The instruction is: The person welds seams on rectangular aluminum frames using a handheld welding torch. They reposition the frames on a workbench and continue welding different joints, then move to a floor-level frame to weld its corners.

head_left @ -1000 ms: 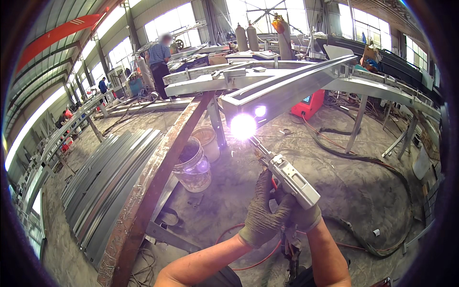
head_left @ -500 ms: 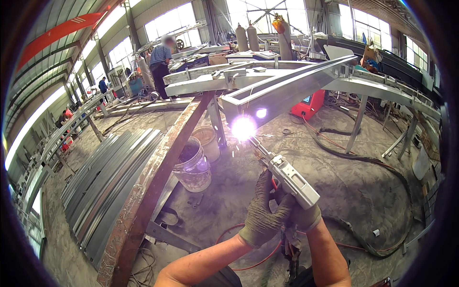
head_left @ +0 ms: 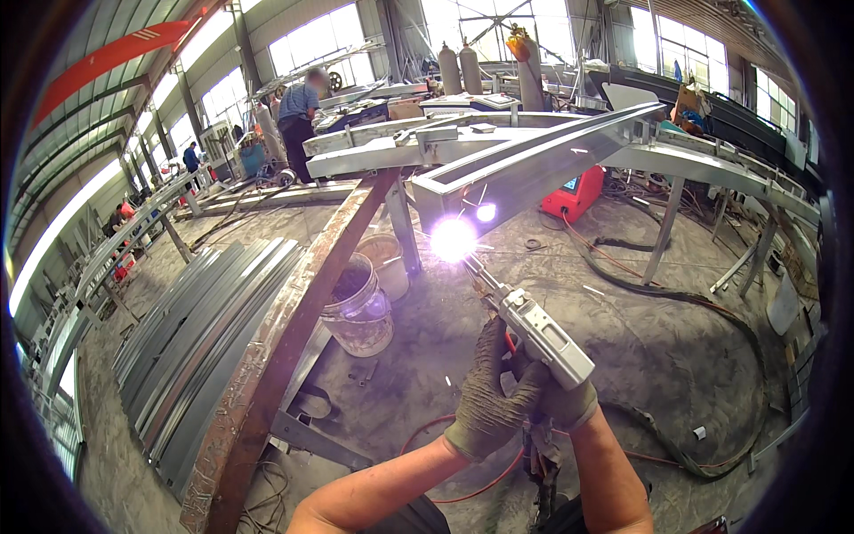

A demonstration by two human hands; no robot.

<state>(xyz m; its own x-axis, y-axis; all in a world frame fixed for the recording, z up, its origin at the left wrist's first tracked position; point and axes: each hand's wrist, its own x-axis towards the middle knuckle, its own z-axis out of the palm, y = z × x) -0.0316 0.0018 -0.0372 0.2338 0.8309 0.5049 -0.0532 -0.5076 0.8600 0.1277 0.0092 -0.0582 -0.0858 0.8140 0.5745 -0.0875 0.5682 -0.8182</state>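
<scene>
A grey handheld welding gun [head_left: 544,334] points up and left, with a bright white-violet arc [head_left: 454,238] glaring at its nozzle. The arc sits at the lower near end of a long silver metal beam [head_left: 543,173], and its glare hides the seam. My right hand [head_left: 571,405], in a dark green glove, is wrapped round the rear of the gun, its fingers partly hidden. My left hand [head_left: 496,392], gloved alike, closes round the underside of the gun, pressed against the right hand. A few sparks fly off the beam.
A rusty brown beam [head_left: 285,356] slants down at left, beside two dirty buckets [head_left: 358,307]. Metal strips [head_left: 209,338] lie stacked on the floor. A red machine [head_left: 574,194] stands behind the silver beam; black hose [head_left: 756,374] curves at right. A person [head_left: 298,116] stands further back.
My hands, the gun and the arc hold almost the same place. Only the sparks differ, now scattered along the beam and over the floor.
</scene>
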